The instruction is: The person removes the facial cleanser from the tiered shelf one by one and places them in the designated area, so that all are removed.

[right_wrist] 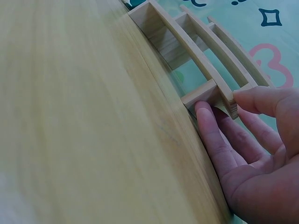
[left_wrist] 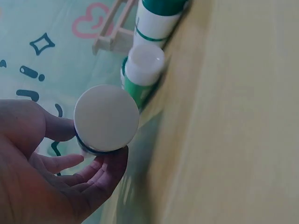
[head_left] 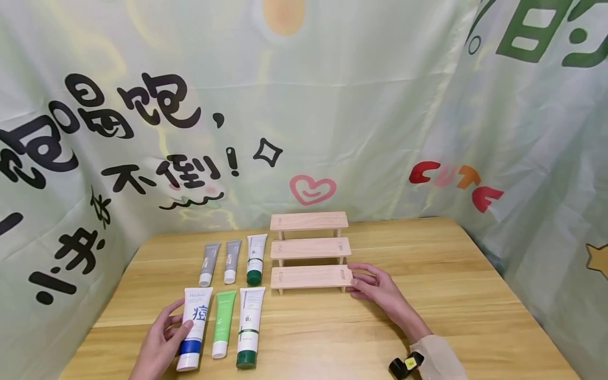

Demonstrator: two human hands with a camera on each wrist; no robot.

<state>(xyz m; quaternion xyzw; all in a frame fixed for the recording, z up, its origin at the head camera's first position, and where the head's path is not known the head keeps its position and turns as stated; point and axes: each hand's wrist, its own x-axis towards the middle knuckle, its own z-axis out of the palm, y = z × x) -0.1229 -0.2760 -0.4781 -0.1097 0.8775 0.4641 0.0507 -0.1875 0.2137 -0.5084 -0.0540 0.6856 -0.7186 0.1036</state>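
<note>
At the left front, my left hand [head_left: 161, 340] holds a white squeeze tube [head_left: 197, 301] with a blue band, thumb on one side and fingers on the other. Its round white cap [left_wrist: 106, 118] faces the left wrist camera. A three-tier wooden stand [head_left: 309, 277] stands near the back middle of the table. My right hand [head_left: 380, 293] grips the right end of its lowest tier. The right wrist view shows the thumb on top of the board [right_wrist: 187, 44] and a finger touching the leg [right_wrist: 202, 94] below.
Right of the held tube lie a green tube [head_left: 224, 322] and a white tube with a green cap [head_left: 249, 327]. Behind them are two grey tubes [head_left: 209, 261] and a smaller green-capped white tube [head_left: 256, 256]. A printed curtain [head_left: 370, 121] hangs behind the wooden table [head_left: 451, 295].
</note>
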